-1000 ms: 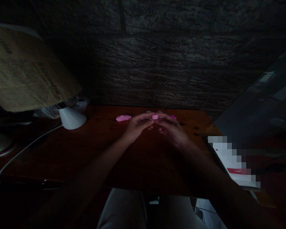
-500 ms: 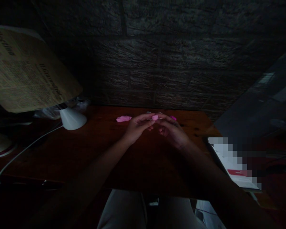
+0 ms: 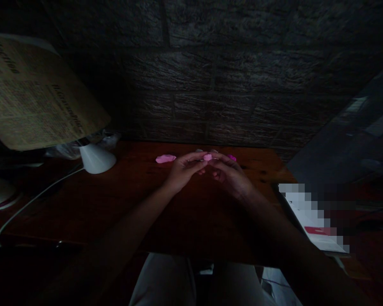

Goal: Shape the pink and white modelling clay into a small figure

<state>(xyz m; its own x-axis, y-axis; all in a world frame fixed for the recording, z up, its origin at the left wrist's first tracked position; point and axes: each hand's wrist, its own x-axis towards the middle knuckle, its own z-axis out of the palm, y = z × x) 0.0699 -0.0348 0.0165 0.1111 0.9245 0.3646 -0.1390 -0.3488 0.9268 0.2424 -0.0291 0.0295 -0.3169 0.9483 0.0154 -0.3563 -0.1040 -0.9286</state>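
Note:
Between the fingertips of both hands is a small light-pink lump (image 3: 207, 157) that looks like modelling clay. My left hand (image 3: 185, 169) pinches it from the left, thumb and index finger closed on it. From the other side my right hand (image 3: 231, 172) grips the same lump with its fingertips. A longer flattened piece of light-pink clay (image 3: 166, 159) lies on the table left of my left hand. Behind my right hand a brighter magenta piece (image 3: 232, 157) shows in part. Small pale things behind the fingers are mostly hidden.
A lamp with a newsprint shade (image 3: 44, 97) and white base (image 3: 97, 159) stands on the wooden table (image 3: 185, 221) at left, its white cord (image 3: 35, 202) running forward. A lit screen, partly pixelated, (image 3: 301, 216) is at right. A dark brick wall (image 3: 210, 76) rises behind.

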